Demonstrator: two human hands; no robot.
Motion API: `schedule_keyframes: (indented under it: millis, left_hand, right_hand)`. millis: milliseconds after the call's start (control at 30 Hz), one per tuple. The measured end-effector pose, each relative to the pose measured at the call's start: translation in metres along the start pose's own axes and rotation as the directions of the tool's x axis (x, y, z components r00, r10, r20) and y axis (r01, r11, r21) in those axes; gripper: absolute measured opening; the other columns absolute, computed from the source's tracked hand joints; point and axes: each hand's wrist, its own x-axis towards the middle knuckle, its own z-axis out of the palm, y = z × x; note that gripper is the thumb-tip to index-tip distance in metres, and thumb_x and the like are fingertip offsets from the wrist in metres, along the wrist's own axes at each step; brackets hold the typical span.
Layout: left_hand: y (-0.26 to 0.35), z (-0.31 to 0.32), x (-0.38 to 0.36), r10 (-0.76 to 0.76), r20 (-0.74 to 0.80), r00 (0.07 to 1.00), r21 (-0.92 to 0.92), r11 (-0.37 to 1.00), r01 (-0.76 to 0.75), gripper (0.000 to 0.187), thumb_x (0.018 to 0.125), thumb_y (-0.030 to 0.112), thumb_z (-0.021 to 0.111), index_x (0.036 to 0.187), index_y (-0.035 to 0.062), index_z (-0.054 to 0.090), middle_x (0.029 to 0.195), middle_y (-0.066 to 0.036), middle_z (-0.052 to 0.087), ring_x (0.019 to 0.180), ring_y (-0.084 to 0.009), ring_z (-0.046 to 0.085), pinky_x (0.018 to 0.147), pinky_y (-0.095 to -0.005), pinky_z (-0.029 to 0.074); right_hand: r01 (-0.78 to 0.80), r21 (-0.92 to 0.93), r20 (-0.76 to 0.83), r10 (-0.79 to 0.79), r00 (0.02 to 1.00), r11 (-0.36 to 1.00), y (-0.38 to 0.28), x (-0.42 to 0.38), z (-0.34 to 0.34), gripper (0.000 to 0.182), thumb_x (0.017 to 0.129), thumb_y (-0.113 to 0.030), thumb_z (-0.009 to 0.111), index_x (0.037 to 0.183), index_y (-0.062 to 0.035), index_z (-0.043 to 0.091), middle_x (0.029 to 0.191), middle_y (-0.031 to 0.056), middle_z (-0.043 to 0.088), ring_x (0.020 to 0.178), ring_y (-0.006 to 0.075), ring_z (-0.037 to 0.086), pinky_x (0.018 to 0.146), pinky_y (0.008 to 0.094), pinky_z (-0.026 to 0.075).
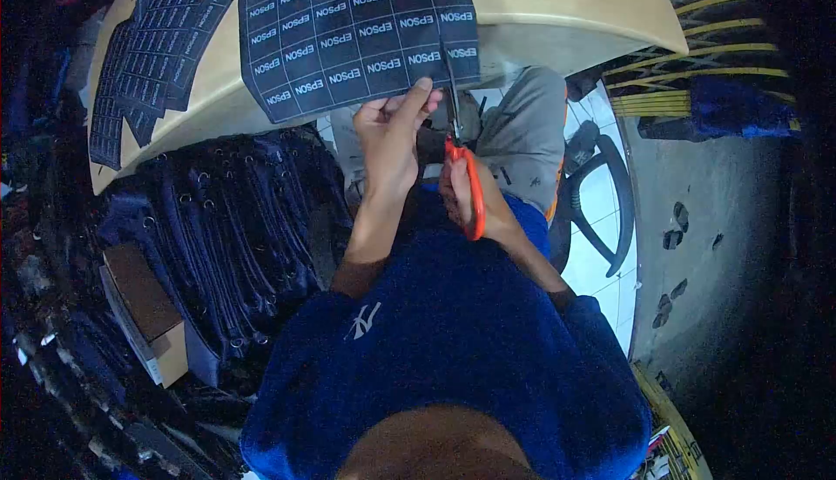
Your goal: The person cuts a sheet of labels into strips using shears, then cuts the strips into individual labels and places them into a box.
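Note:
A black sheet (348, 31) printed with a grid of white EPSON labels lies over the table edge, its lower part hanging toward me. My left hand (396, 127) pinches its near edge, thumb on top, left of the scissors. In my right hand (470, 188) are scissors (464, 175) with orange-red handles, my fingers in the loops. Their blades point away from me and meet the sheet between the last two label columns at the right. How far the slit runs is hard to make out.
More printed black label sheets (170, 36) overlap at the left of the wooden table (557, 23). Dark blue bags with metal rings (226, 227) and a cardboard box (152, 306) are at lower left. A black chair armrest (614, 210) stands right of my legs.

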Motion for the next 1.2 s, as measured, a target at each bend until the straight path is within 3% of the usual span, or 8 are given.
schedule_keyframes:
  millis: [67, 267, 367, 433, 667, 767, 833, 1200]
  left_hand:
    - [0.001, 0.002, -0.001, -0.022, -0.026, 0.999, -0.037, 0.999, 0.021, 0.007, 0.079, 0.000, 0.064, 0.085, 0.0031, 0.063, 0.080, -0.005, 0.064, 0.072, -0.0145, 0.062, 0.068, -0.0252, 0.050]
    - [0.004, 0.003, -0.002, 0.008, -0.037, 0.999, -0.044, 0.999, -0.009, 0.004, 0.078, 0.001, 0.066, 0.080, 0.0006, 0.063, 0.075, -0.006, 0.063, 0.068, -0.0154, 0.062, 0.062, -0.0257, 0.050]
    - [0.004, 0.003, -0.001, 0.008, -0.015, 1.000, -0.039, 0.999, -0.009, 0.004, 0.078, 0.001, 0.066, 0.079, 0.0006, 0.062, 0.075, -0.006, 0.063, 0.067, -0.0154, 0.062, 0.062, -0.0253, 0.050]
    - [0.007, 0.005, -0.001, -0.001, -0.026, 1.000, -0.036, 0.999, 0.000, 0.004, 0.078, 0.001, 0.066, 0.080, 0.0008, 0.063, 0.075, -0.007, 0.063, 0.067, -0.0153, 0.062, 0.062, -0.0252, 0.050]
    - [0.007, 0.005, -0.002, -0.007, -0.030, 1.000, -0.026, 1.000, 0.006, 0.005, 0.078, 0.001, 0.066, 0.082, 0.0003, 0.064, 0.076, -0.007, 0.064, 0.066, -0.0137, 0.062, 0.061, -0.0236, 0.049]
    - [0.008, 0.004, -0.002, -0.003, -0.024, 1.000, -0.029, 1.000, 0.002, 0.005, 0.078, 0.002, 0.066, 0.081, 0.0003, 0.064, 0.076, -0.007, 0.065, 0.066, -0.0129, 0.062, 0.061, -0.0231, 0.049]
    - [0.009, 0.005, -0.002, -0.009, -0.029, 1.000, -0.024, 1.000, 0.009, 0.004, 0.078, 0.002, 0.066, 0.081, 0.0007, 0.064, 0.076, -0.007, 0.065, 0.066, -0.0128, 0.062, 0.060, -0.0230, 0.049]
    - [0.010, 0.003, -0.003, 0.010, -0.019, 1.000, -0.043, 0.999, -0.011, 0.003, 0.078, 0.001, 0.066, 0.080, 0.0005, 0.064, 0.074, -0.006, 0.064, 0.065, -0.0131, 0.062, 0.060, -0.0226, 0.049]
  right_hand:
    - [-0.091, 0.100, 0.040, 0.087, 0.995, 0.991, 0.002, 0.002, -0.002, 0.027, 0.093, -0.029, 0.042, 0.090, -0.0020, 0.045, 0.068, 0.0038, 0.043, 0.062, 0.0126, 0.044, 0.055, 0.0322, 0.039]
    - [-0.032, -0.084, 0.021, 0.034, 0.999, 0.996, -0.005, 0.011, -0.004, 0.030, 0.094, -0.030, 0.039, 0.089, -0.0010, 0.045, 0.070, 0.0086, 0.046, 0.064, 0.0184, 0.046, 0.060, 0.0353, 0.040]
    - [0.185, -0.034, -0.004, -0.185, 0.983, 0.982, -0.006, 0.016, -0.003, 0.042, 0.093, -0.048, 0.031, 0.082, -0.0090, 0.042, 0.061, -0.0042, 0.036, 0.048, 0.0057, 0.034, 0.041, 0.0226, 0.027]
    - [0.067, -0.117, -0.010, -0.068, 0.998, 0.991, -0.017, 0.015, -0.006, 0.034, 0.094, -0.031, 0.040, 0.085, 0.0015, 0.046, 0.066, 0.0130, 0.047, 0.061, 0.0226, 0.048, 0.059, 0.0365, 0.040]
    - [0.199, -0.233, -0.075, -0.222, 0.972, 0.952, -0.023, 0.017, -0.004, 0.039, 0.094, -0.031, 0.038, 0.078, 0.0028, 0.048, 0.060, 0.0155, 0.047, 0.053, 0.0248, 0.046, 0.055, 0.0377, 0.039]
    - [0.235, -0.131, -0.048, -0.243, 0.969, 0.963, -0.022, 0.018, -0.003, 0.048, 0.095, -0.043, 0.028, 0.071, -0.0047, 0.045, 0.049, 0.0013, 0.039, 0.038, 0.0106, 0.041, 0.034, 0.0262, 0.032]
    - [0.127, -0.201, -0.087, -0.147, 0.985, 0.971, -0.032, 0.015, -0.003, 0.041, 0.094, -0.030, 0.038, 0.074, 0.0040, 0.049, 0.056, 0.0189, 0.046, 0.052, 0.0300, 0.047, 0.054, 0.0395, 0.039]
    - [0.157, -0.275, -0.109, -0.193, 0.975, 0.948, -0.036, 0.012, -0.002, 0.039, 0.093, -0.029, 0.042, 0.074, 0.0036, 0.050, 0.057, 0.0196, 0.047, 0.052, 0.0328, 0.049, 0.054, 0.0407, 0.039]
